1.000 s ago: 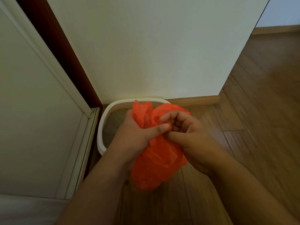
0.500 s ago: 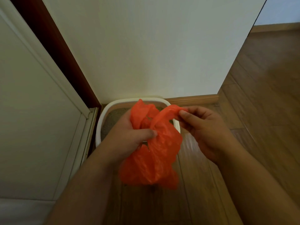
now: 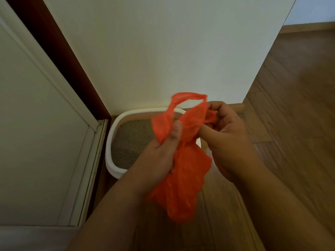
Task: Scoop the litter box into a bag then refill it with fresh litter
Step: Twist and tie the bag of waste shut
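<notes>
An orange plastic bag (image 3: 183, 176) hangs crumpled between my two hands, above the near right part of the litter box. My left hand (image 3: 159, 156) grips the bag's upper left part, thumb pressed on the plastic. My right hand (image 3: 224, 134) pinches the other handle strip near the top, and a handle loop arches between the hands. The white litter box (image 3: 110, 147) sits on the floor in the wall corner and holds grey-brown litter (image 3: 132, 142). Its right side is hidden behind the bag and my hands.
A white wall (image 3: 163, 51) rises right behind the box. A white door panel (image 3: 36, 142) and its dark red-brown frame (image 3: 59, 57) close off the left. Wooden floor (image 3: 290, 124) stretches to the right and toward me.
The bag has been pulled up and spread: my right hand moved up and right with a handle, and a loop now stands open between the hands. More of the litter shows.
</notes>
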Demonstrator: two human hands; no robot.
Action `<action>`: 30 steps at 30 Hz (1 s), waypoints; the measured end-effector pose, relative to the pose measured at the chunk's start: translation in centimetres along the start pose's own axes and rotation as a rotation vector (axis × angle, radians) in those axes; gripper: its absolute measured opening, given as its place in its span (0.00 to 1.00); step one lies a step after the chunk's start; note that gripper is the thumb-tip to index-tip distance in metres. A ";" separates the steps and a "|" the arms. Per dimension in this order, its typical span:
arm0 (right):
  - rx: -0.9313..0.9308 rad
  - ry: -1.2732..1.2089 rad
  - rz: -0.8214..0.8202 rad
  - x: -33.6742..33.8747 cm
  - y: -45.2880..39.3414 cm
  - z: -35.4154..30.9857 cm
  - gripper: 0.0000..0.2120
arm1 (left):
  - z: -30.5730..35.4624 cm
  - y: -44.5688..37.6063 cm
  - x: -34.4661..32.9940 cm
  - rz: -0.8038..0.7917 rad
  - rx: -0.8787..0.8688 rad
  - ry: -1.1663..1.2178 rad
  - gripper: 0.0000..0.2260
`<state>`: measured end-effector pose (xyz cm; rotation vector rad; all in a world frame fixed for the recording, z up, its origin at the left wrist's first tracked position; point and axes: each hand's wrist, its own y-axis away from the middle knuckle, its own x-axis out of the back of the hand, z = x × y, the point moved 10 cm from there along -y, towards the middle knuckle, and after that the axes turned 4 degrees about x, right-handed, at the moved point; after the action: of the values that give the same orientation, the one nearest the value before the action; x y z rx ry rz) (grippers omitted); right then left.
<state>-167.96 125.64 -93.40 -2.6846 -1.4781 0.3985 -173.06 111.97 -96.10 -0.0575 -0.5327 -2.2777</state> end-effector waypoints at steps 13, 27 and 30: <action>-0.455 0.213 -0.532 -3.6 3.3 6.2 0.12 | -0.7 -2.2 3.2 0.247 -0.064 0.356 0.11; -0.542 -0.130 0.202 3.1 1.4 6.0 0.12 | -1.4 -3.0 6.0 0.196 -0.036 0.499 0.04; -0.530 -0.309 -0.013 0.9 1.2 5.6 0.12 | -2.1 -3.3 5.6 0.130 -0.028 0.531 0.19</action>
<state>-167.90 125.35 -99.15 -3.1210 -1.9176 0.4988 -179.03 109.26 -98.04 0.4726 -0.2088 -2.0583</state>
